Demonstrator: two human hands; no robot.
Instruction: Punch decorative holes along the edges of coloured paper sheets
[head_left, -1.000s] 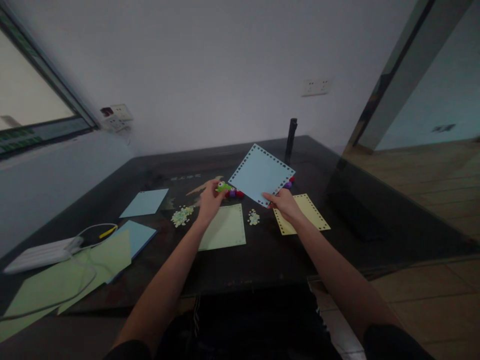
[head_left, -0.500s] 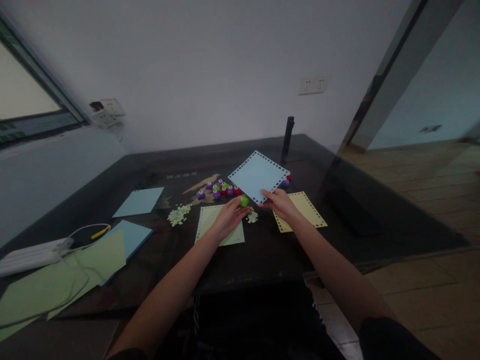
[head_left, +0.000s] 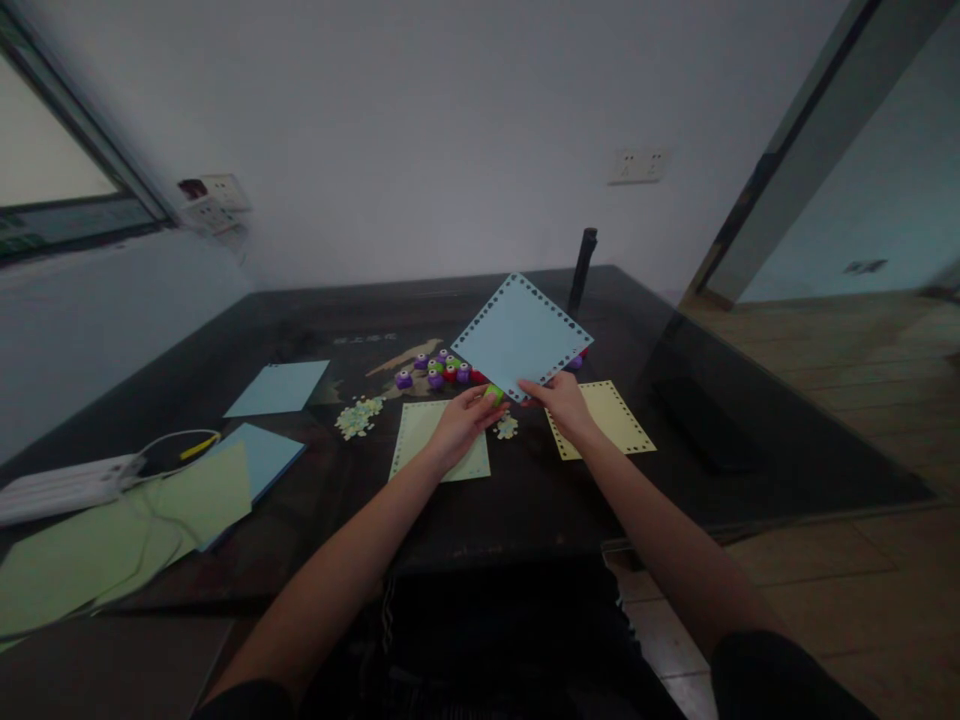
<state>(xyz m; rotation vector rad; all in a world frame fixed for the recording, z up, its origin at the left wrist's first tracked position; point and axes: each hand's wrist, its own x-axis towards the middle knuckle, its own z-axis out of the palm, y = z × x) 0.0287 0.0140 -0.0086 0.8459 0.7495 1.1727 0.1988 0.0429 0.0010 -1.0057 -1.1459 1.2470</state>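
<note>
My right hand pinches the near corner of a light blue paper square with punched holes along its edges, held tilted above the dark table. My left hand holds a small green hole punch right at that corner of the blue sheet. Below my left hand lies a pale green sheet with a punched border. A yellow punched sheet lies beside my right wrist.
Several small purple, red and green punches stand behind the green sheet. Paper confetti piles lie nearby. Blue sheets and green paper lie at left with a white power strip and cables. A black post stands at the back.
My left hand carried the green punch from the row of punches to the near corner of the blue sheet. My right hand kept hold of the sheet and raised it slightly.
</note>
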